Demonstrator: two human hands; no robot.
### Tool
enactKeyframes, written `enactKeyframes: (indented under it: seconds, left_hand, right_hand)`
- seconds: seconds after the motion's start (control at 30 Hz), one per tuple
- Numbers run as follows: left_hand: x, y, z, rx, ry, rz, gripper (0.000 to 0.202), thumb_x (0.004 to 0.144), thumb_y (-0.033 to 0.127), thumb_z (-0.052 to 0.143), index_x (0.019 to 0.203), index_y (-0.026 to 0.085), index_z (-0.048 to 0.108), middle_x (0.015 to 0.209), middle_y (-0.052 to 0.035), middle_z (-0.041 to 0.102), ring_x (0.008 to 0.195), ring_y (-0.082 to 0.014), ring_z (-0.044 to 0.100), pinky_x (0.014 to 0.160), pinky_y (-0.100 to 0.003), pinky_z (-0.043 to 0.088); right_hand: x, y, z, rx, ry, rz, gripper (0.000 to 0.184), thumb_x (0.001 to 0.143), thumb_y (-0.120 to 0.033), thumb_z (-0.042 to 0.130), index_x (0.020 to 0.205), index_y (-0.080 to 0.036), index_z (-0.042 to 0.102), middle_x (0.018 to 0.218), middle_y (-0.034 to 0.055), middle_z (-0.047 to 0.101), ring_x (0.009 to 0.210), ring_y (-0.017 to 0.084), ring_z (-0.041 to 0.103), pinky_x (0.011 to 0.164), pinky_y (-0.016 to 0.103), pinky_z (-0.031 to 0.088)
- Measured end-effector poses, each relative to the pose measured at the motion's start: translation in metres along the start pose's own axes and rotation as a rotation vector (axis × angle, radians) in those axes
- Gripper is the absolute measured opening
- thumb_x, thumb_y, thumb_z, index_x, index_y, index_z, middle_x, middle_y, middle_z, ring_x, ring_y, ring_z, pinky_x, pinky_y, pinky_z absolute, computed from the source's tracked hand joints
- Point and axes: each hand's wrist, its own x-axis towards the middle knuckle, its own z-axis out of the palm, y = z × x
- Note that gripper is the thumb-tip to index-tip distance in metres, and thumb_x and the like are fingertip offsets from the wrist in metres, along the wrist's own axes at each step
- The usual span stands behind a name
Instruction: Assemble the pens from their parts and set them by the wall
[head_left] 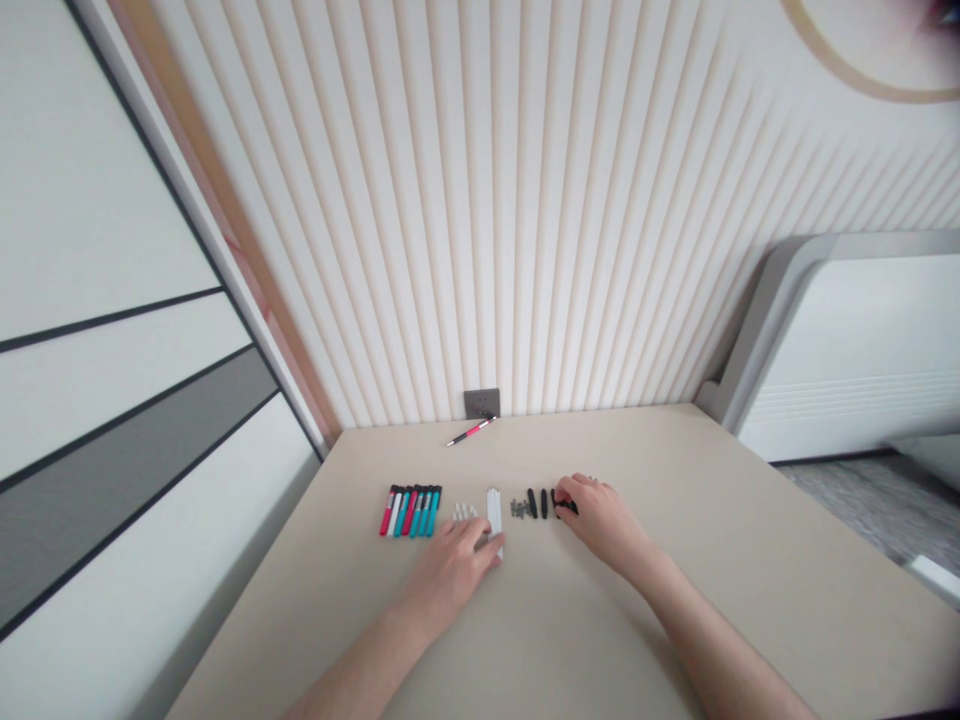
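Cabinet panels [112,300] in flat white and grey, parted by thin dark lines, fill the far left. Beside them a smooth, matte beige tabletop [525,640] runs back to a wall of narrow upright ribs [525,200] in cream and white.

At the left of the row on the tabletop lie the markers [410,510]. They are slim plastic cylinders packed side by side, red, white and teal with black ends. Any print on them is too small to read.

Next come a few tiny white bits [463,510], then a tight bundle of straight white tubes [493,508]. The left hand [450,572] lies palm down, its fingertips on the near end of those tubes. Whether it pinches one cannot be told.

Farther back, close to the wall, a thin red-and-black pen [472,431] lies at a slant below a grey square socket plate [481,403].

Right of the tubes sit small grey bits [518,508] and two short, rounded black caps [532,503], set just apart. The right hand [600,520] rests on the tabletop with thumb and fingers closed round a further black piece [568,508], right beside those caps.
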Motion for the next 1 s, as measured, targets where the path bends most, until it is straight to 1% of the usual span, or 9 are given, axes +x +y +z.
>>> enactKeyframes:
  seconds: [0.23, 0.37, 0.5, 0.67, 0.77, 0.9, 1.0]
  left_hand:
    - [-0.0002, 0.0004, -0.0022, 0.005, 0.006, 0.006, 0.024, 0.093, 0.021, 0.058, 0.117, 0.023, 0.060, 0.099, -0.0033, 0.061, 0.094, -0.0212, 0.057, 0.082, -0.036, 0.040]
    - [-0.0004, 0.0001, -0.0022, 0.018, -0.002, 0.012, 0.024, 0.093, 0.021, 0.058, 0.116, 0.023, 0.060, 0.100, -0.0032, 0.061, 0.094, -0.0211, 0.056, 0.082, -0.036, 0.040]
    - [-0.0011, 0.0005, -0.0020, 0.020, 0.007, 0.015, 0.024, 0.093, 0.021, 0.057, 0.117, 0.023, 0.059, 0.100, -0.0032, 0.061, 0.094, -0.0211, 0.056, 0.083, -0.036, 0.039]
    - [-0.0008, 0.0013, -0.0025, 0.010, 0.019, 0.013, 0.023, 0.094, 0.021, 0.055, 0.116, 0.023, 0.059, 0.100, -0.0034, 0.061, 0.095, -0.0213, 0.057, 0.083, -0.036, 0.040]
    - [-0.0002, 0.0010, -0.0020, 0.007, 0.031, 0.021, 0.021, 0.094, 0.020, 0.054, 0.115, 0.023, 0.059, 0.099, -0.0035, 0.061, 0.093, -0.0209, 0.057, 0.081, -0.036, 0.040]
    - [-0.0006, 0.0005, -0.0008, 0.006, 0.037, 0.025, 0.022, 0.094, 0.020, 0.056, 0.115, 0.023, 0.059, 0.099, -0.0033, 0.061, 0.093, -0.0206, 0.057, 0.082, -0.035, 0.040]
    - [-0.0015, 0.0008, -0.0010, 0.006, 0.039, 0.016, 0.022, 0.093, 0.020, 0.056, 0.115, 0.023, 0.059, 0.101, -0.0034, 0.060, 0.095, -0.0207, 0.057, 0.083, -0.036, 0.039]
  right_hand:
    - [0.0008, -0.0008, 0.0029, 0.068, 0.066, -0.006, 0.007, 0.087, -0.021, 0.057, 0.091, -0.023, 0.062, 0.092, 0.0016, 0.070, 0.084, 0.018, 0.064, 0.073, 0.026, 0.036]
    - [0.0011, -0.0007, 0.0017, 0.094, 0.097, 0.025, 0.009, 0.089, -0.024, 0.054, 0.092, -0.023, 0.062, 0.092, 0.0013, 0.070, 0.083, 0.017, 0.064, 0.072, 0.026, 0.037]
    - [0.0018, 0.0006, 0.0011, 0.083, 0.123, 0.050, 0.008, 0.089, -0.024, 0.054, 0.092, -0.024, 0.062, 0.093, 0.0012, 0.070, 0.083, 0.017, 0.064, 0.071, 0.025, 0.037]
    - [0.0032, 0.0029, 0.0028, 0.042, 0.103, 0.062, 0.008, 0.088, -0.022, 0.055, 0.091, -0.023, 0.063, 0.093, 0.0019, 0.071, 0.084, 0.019, 0.064, 0.071, 0.027, 0.038]
    - [0.0036, 0.0020, 0.0036, 0.040, 0.090, 0.064, 0.008, 0.088, -0.023, 0.056, 0.092, -0.023, 0.063, 0.095, 0.0028, 0.071, 0.086, 0.019, 0.064, 0.074, 0.027, 0.038]
    - [0.0031, -0.0029, 0.0063, 0.031, 0.069, 0.034, 0.008, 0.088, -0.026, 0.059, 0.092, -0.022, 0.064, 0.096, 0.0044, 0.071, 0.089, 0.020, 0.064, 0.078, 0.028, 0.039]
    - [0.0024, -0.0065, 0.0103, 0.018, 0.035, 0.000, 0.010, 0.087, -0.024, 0.060, 0.095, -0.023, 0.066, 0.096, 0.0047, 0.071, 0.091, 0.021, 0.064, 0.079, 0.028, 0.040]
